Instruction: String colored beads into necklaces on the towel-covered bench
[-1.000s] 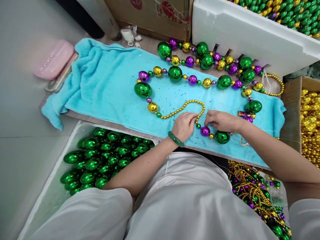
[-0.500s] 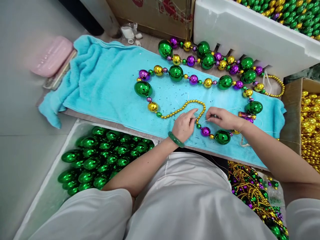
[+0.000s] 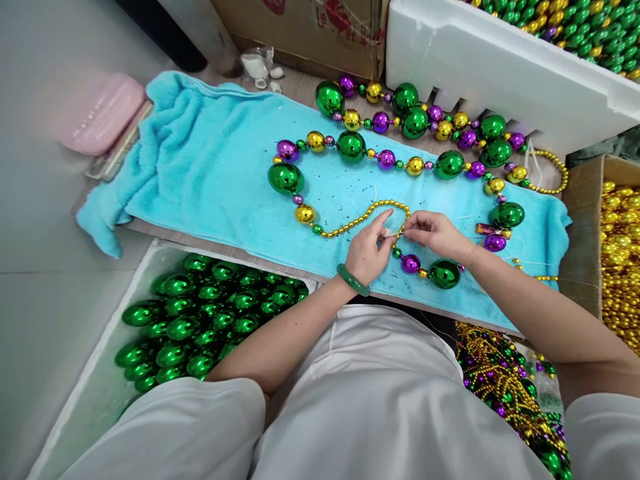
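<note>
A bead necklace of shiny green, purple and gold balls, with a large green bead [image 3: 351,147] along its top run, lies in a loop on the towel. Its run of small gold beads [image 3: 365,219] curves up to my hands. My left hand [image 3: 369,253], with a green bangle at the wrist, pinches the thin thread beside those beads, its index finger partly raised. Close by on the right, my right hand [image 3: 436,237] is closed with its fingertips on the same thread. Just below the hands hang a purple bead [image 3: 411,263] and a green bead [image 3: 445,273]. The fingertips partly hide the thread.
The blue towel [image 3: 210,160] covers the bench. A second bead strand [image 3: 415,123] lies along the white foam box [image 3: 500,73]. Green beads [image 3: 180,327] fill a tub at lower left; gold beads [image 3: 620,260] fill a carton at right. A pink case [image 3: 103,113] sits far left.
My right hand has moved left to meet my left hand at the thread. Its forearm now uncovers the purple bead and small gold beads at right. My left hand has barely shifted.
</note>
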Demonstrator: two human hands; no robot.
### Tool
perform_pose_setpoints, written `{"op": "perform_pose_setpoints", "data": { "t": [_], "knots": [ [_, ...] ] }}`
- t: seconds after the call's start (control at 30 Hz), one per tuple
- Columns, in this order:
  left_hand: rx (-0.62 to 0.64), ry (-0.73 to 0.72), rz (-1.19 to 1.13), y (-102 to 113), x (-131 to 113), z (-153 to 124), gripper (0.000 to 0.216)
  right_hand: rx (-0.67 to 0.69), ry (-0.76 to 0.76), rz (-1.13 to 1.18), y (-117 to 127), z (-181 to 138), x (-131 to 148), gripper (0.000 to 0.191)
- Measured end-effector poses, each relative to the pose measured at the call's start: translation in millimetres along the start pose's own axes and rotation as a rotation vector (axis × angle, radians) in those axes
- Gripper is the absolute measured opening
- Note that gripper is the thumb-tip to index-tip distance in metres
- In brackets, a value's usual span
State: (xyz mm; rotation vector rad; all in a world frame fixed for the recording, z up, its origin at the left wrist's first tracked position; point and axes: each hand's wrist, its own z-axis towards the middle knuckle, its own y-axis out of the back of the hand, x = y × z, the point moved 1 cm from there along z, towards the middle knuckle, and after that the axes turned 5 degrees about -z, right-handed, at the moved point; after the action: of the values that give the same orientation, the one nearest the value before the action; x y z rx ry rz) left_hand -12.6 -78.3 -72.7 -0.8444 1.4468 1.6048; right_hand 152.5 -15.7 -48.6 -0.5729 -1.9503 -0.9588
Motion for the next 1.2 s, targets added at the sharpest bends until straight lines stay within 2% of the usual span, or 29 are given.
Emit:
{"op": "perform_pose_setpoints", "data": {
  "t": [0.13,0.23,0.33,0.53,0.67,0.83,1.03,1.2],
  "knots": [
    [0.009,-0.068,0.107,0.2,-2.6,-4.0,0.049,-0.140,-0.091,-0.072,-4.6,0.4,1.3,0.012],
    [0.025,-0.163,0.229,0.3,-5.2,-7.2,0.046,-0.177,-0.093,-0.183,-5.6,-1.3,3.5,0.010],
    [0.032,-0.219,0.308,0.3,-6.1,-8.9,0.045,-0.158,-0.043,-0.324,-3.9,-4.0,6.8,0.011],
    [0.020,-0.237,0.342,1.3,-6.7,-8.0,0.044,-0.008,0.089,-0.515,0.2,-8.5,15.0,0.018],
    [0.006,-0.217,0.331,2.2,-4.8,-6.4,0.043,0.092,0.126,-0.466,2.2,-7.9,17.3,0.016],
    [0.046,-0.227,0.317,1.8,-0.8,-5.4,0.038,0.195,0.054,-0.316,4.8,-2.2,11.6,0.015],
    [0.001,-0.336,0.376,5.7,-6.5,-7.4,0.026,0.212,-0.019,-0.187,3.4,3.1,1.9,0.020],
    [0.017,-0.381,0.463,5.0,-9.6,-6.9,0.023,0.199,-0.063,-0.144,2.0,3.1,3.3,0.021]
  ]
}}
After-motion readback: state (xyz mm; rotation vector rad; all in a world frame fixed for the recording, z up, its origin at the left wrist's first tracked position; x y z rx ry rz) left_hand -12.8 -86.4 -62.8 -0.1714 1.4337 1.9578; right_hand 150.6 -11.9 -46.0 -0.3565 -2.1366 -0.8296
